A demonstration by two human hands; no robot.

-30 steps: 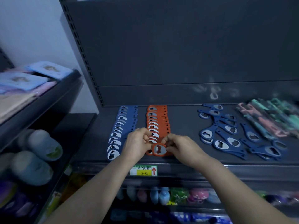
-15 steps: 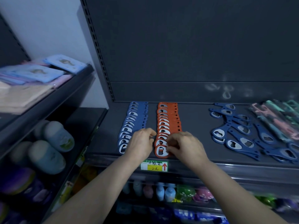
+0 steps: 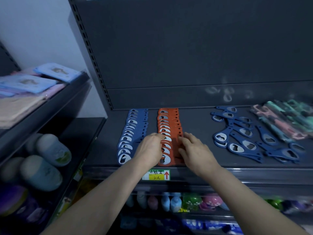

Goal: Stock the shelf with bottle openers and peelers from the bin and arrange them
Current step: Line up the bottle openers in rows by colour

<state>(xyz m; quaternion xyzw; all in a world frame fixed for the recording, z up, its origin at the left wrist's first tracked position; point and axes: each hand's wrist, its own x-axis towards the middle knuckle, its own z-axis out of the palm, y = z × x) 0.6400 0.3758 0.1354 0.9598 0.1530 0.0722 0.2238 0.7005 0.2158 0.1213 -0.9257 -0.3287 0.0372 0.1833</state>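
- Lying in one overlapped row, the orange bottle openers (image 3: 169, 122) run from the front edge of the shelf (image 3: 196, 121) toward its back panel. Each is a flat orange piece with a pale cut-out mouth.
- The row sits between the two hands, and its front half is partly hidden by them.
- The left hand (image 3: 149, 150) is at the row's left edge with its fingers bent and their tips against the openers. Whether it pinches one cannot be told.
- The right hand (image 3: 196, 152) is at the row's right edge. Its fingers (image 3: 188, 136) are loosely spread and fairly straight, touching the openers and gripping nothing.
- Just left of the left hand lies a matching row of blue bottle openers (image 3: 133, 126).
- Well right of the right hand is a loose heap of dark blue openers (image 3: 240, 133), and beyond it are blurred pink and green peelers (image 3: 284, 119).
- Below the wrists, a price tag (image 3: 156, 175) is on the shelf front.
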